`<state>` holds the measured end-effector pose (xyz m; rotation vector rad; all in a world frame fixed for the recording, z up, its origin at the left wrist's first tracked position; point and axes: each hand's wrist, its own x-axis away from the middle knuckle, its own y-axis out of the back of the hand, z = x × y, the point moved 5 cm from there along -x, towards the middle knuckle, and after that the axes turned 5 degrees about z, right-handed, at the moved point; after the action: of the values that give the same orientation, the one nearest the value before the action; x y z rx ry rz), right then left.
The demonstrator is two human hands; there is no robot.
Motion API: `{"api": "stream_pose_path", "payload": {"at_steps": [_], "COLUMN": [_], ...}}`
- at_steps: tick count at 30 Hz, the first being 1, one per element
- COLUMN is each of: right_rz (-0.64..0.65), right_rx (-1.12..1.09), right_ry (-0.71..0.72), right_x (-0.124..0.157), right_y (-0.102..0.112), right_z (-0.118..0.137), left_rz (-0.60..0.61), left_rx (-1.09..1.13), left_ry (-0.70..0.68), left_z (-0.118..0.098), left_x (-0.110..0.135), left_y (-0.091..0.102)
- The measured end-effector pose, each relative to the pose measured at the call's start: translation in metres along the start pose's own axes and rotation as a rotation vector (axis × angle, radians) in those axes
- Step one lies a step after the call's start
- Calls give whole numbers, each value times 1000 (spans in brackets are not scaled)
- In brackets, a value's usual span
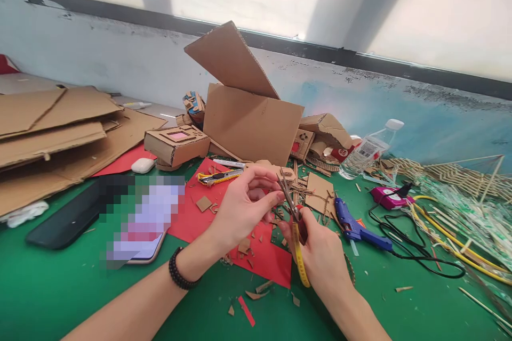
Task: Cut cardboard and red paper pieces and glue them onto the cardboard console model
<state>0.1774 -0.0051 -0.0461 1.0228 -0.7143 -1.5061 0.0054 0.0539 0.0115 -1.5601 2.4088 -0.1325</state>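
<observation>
My right hand (322,256) grips a pair of scissors (297,240) with yellow handles, and their blades point up and away from me. The blades stand a little apart. Beside them, my left hand (240,205) is closed in a pinch, thumb against fingers; whatever it holds is too small or hidden to make out. A black beaded bracelet is on that wrist. Beneath both hands lies a red sheet (276,264) strewn with cardboard scraps (244,245). A yellow utility knife (220,176) and a white marker (229,163) rest near its far edge.
Cardboard sheets (60,157) are stacked at left, near a phone (148,224) and black case (68,218). Cardboard boxes (178,146) and a large cardboard panel (252,122) stand behind. To the right are a blue glue gun (356,229), its cord, a water bottle (370,152) and thin sticks.
</observation>
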Motion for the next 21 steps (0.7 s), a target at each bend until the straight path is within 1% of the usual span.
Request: {"api": "stream_pose_path", "payload": {"at_steps": [3,6,11,15,18,21], "right_rz": [-12,-16,52,44,45,82], "right_rx": [-17,-84,-354,-473,-528,-559], "right_ry": [7,-13,-79,-115,-149,-129], "right_x": [0,0,1,-1,-3,-5], "right_y": [2,4,3,7,10,10], "right_z": [2,6,9,11,10,10], "left_rz": [-17,-17,7,26,-12,-67], "left_rx": [17,22,13,26,95,171], "left_ry": [-25,-48,-2,19,49,38], "left_z": [-1,-3,-3,-6,-6,-6], "left_x": [-1,-1,0,1,0,-3], "left_y": [2,2,0,0,3,7]}}
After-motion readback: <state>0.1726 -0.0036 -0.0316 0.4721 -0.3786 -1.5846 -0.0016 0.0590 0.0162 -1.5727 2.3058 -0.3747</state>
